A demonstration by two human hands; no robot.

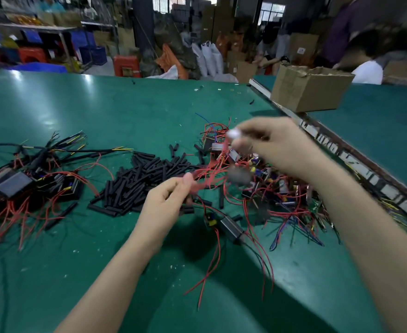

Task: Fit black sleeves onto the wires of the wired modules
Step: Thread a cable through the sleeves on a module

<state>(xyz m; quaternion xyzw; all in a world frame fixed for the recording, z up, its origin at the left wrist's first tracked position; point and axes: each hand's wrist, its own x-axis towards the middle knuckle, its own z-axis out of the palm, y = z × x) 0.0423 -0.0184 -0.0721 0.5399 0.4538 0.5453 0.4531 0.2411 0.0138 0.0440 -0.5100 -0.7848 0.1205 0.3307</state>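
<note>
— Green table (101,111), and what lies on it?

— Near the middle sits a heap of short black sleeves (144,181). To the left lies a pile of modules (29,183) whose wires already wear black sleeving. To the right is a tangle of bare modules (277,188) with loose red wires. One black module (231,224) lies alone just in front of the hands, its red wires trailing toward the near edge.

— Where are the hands?

— Both are raised above the table, between the sleeve heap and the right tangle. The left hand (166,200) has its grip closed, thumb and fingers pinching a bunch of red wires (207,174). Those wires run up and to the right toward the right hand (277,145).

— And the right grip?

— Its fingers are curled, closed around something pale at the top end of the wires, but motion blur hides what that is. A grey blur hangs just below it, perhaps the module's body; that cannot be told for sure.

— Anything farther off?

— A cardboard box (310,90) stands at the far right, beside a metal rail (356,155) running along that side of the table.
</note>
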